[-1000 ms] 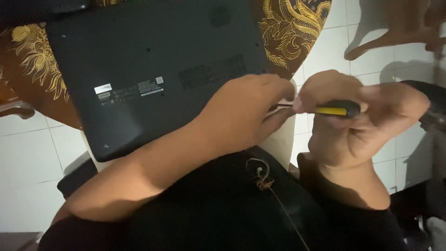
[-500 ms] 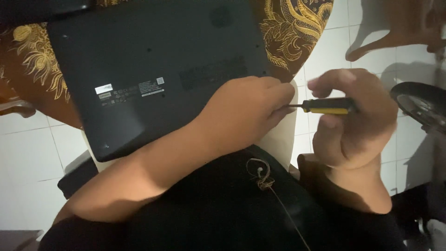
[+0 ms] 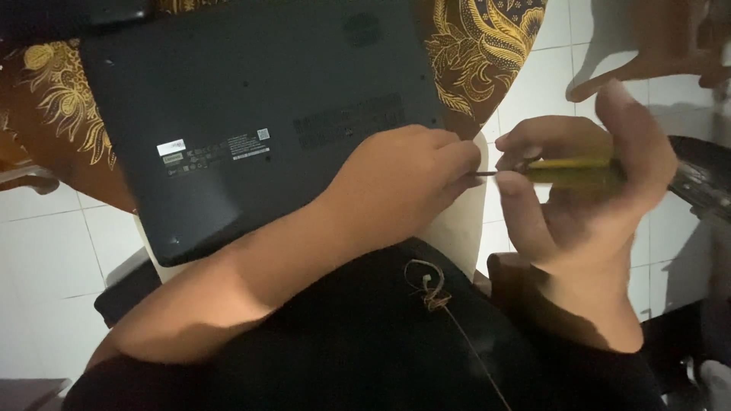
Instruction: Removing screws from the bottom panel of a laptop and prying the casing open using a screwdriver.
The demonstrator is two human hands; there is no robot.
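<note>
At the far left, white floor tiles (image 3: 46,304) show beneath a brown cloth with gold leaf patterns (image 3: 53,129) that drapes over the tabletop. On that cloth lies a dark laptop (image 3: 251,114), turned upside down so its flat underside faces up, with a small white sticker and a row of vent slots showing. Its near right corner reaches out over a pale edge under the cloth.

The left hand (image 3: 403,183) comes in across the body from the lower left, the bare forearm crossing a dark garment, and rests on that near right corner of the laptop. Its fingers are curled together and pinch the thin metal shaft of a screwdriver (image 3: 563,171); the tip itself is hidden behind the knuckles, so I cannot tell whether it sits in a screw.

Just right of that, off the edge of the laptop and above the floor, the right hand (image 3: 586,198) is wrapped loosely round the screwdriver's yellow handle, thumb and forefinger closed on it, the other fingers spread. The hand is blurred, so the exact grip is probably looser than it looks.

At the far right edge a dark object with a metal rim (image 3: 700,183) sits partly out of view, too dim to name.
</note>
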